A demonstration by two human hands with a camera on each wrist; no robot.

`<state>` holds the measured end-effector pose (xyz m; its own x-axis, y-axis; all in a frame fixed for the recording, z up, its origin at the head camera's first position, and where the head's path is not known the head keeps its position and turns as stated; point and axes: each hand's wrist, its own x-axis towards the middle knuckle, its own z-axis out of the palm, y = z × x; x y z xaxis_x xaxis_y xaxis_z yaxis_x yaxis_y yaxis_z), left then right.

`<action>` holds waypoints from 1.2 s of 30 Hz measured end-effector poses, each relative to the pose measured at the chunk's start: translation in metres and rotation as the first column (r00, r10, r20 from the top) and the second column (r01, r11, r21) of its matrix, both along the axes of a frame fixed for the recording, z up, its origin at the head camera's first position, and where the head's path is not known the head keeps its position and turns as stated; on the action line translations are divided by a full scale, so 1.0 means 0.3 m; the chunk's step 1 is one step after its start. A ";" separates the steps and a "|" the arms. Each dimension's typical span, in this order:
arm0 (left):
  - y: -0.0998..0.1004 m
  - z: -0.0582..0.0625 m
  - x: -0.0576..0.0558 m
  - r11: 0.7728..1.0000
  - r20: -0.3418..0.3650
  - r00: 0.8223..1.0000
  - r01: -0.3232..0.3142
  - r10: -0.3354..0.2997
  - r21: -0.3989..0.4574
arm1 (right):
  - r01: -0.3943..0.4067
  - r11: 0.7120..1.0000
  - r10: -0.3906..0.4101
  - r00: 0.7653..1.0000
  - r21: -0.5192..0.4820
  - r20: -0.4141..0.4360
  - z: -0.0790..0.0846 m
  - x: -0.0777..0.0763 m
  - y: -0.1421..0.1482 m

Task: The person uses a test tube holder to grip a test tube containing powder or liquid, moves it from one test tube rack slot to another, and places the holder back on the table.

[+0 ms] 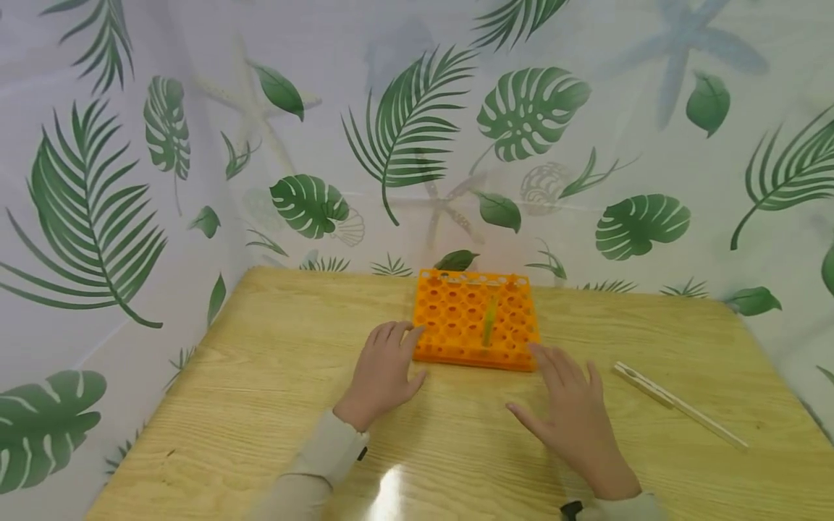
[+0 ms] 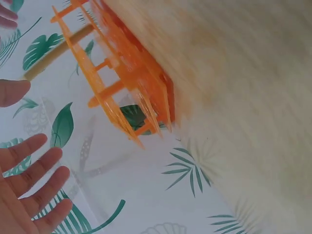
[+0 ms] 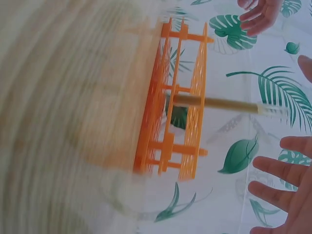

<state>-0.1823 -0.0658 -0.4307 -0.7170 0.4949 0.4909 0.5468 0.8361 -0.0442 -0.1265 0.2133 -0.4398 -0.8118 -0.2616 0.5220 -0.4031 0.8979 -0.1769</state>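
An orange plastic test tube rack [image 1: 446, 354] with rows of round holes stands toward the back of the table. One test tube [image 1: 489, 322] with yellow contents stands upright in it, right of the middle; its clear top shows in the right wrist view [image 3: 273, 110]. My left hand [image 1: 384, 373] hovers by the rack's front left corner, fingers spread and holding nothing. Near the front right corner is my right hand [image 1: 573, 416], also with fingers extended and nothing in it. Both wrist views show a gap between the hands and the rack [image 2: 114, 90].
A slim wooden test tube clamp [image 1: 677, 404] lies slantwise on the table, right of my right hand. The wooden tabletop [image 1: 260, 405] ends at the back against a white cloth [image 1: 456, 145] printed with green leaves. Another cloth side hangs along the left.
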 end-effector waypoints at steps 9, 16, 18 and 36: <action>0.000 0.021 -0.097 0.986 -0.027 0.991 0.125 -0.129 -0.107 | -0.006 0.998 0.011 0.996 0.062 -0.089 0.017 -0.019 0.130; 0.020 0.009 -0.155 0.965 -0.060 0.980 0.175 -0.189 -0.194 | -0.036 0.993 0.051 0.991 0.116 -0.124 0.015 -0.035 0.258; 0.027 0.005 -0.166 0.962 -0.053 0.980 0.177 -0.191 -0.208 | -0.044 0.990 0.060 0.991 0.131 -0.123 0.011 -0.037 0.298; 0.073 -0.040 -0.181 0.976 0.135 0.988 0.102 -0.076 -0.191 | 0.109 0.976 -0.148 0.967 0.191 0.206 -0.024 -0.028 0.596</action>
